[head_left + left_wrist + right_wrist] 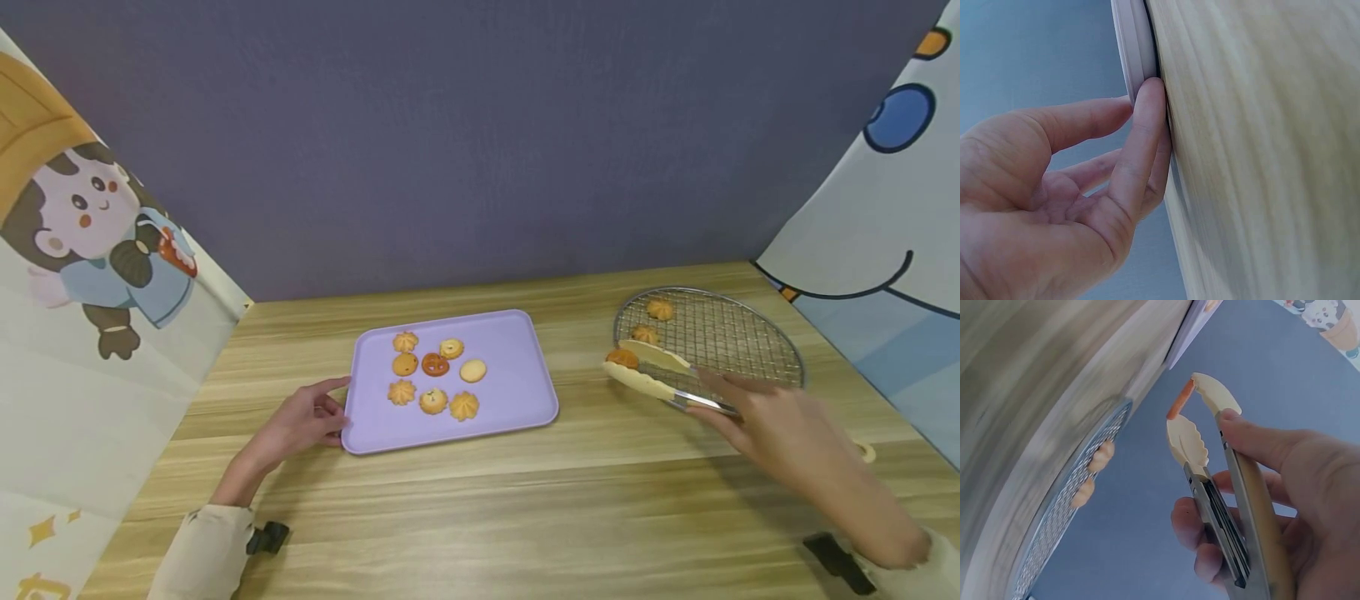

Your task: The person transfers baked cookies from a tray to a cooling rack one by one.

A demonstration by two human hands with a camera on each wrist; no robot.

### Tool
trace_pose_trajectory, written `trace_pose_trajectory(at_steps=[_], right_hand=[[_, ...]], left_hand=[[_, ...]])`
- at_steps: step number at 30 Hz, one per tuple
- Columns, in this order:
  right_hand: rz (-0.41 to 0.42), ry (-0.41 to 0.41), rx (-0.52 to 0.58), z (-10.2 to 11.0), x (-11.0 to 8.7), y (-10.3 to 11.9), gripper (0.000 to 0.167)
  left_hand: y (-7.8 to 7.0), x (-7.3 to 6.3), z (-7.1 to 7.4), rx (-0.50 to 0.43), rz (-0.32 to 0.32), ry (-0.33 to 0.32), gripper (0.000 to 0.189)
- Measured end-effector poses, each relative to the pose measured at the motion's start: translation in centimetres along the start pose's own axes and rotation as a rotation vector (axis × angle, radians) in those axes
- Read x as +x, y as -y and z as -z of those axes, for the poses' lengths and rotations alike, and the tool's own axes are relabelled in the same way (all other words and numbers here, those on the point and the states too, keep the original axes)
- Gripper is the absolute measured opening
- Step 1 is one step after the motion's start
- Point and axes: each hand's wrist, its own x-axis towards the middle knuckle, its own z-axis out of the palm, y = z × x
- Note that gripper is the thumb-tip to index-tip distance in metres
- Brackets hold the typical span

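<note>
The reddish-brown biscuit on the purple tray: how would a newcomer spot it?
On the wooden table, find the purple tray, left of the round wire rack. The reddish-brown biscuit sits mid-cluster, between a speckled round biscuit and a smooth pale one. Unlike its neighbours, it has a pretzel-like pattern and a darker colour.

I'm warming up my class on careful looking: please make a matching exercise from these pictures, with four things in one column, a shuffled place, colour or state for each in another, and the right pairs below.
Column one
1. Tray
2. Wire rack
3. Tongs
4. Left hand

Column two
A. Round, with two cookies lying on it
B. At the tray's edge, pinching it
C. Purple, with eight cookies on it
D. In the right hand, with one cookie between the tips

Right pairs: 1-C, 2-A, 3-D, 4-B
</note>
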Motion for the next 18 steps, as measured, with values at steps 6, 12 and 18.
trace_pose_trajectory(at_steps=[6, 12, 18], right_hand=[[-0.054, 0.056, -0.003, 0.1, -0.8, -1.4, 0.053], [-0.062, 0.044, -0.031, -0.5, -1.8, -3.0, 0.053], [-0.108, 0.079, -0.055, -0.8, -2.4, -3.7, 0.053]], left_hand=[[0.2, 0.0, -0.1, 0.013, 0.002, -0.007, 0.064], [-0.2, -0.2, -0.3, 0.016, -0.002, -0.008, 0.064], [-0.2, -0.2, -0.1, 0.018, -0.011, -0.006, 0.064]])
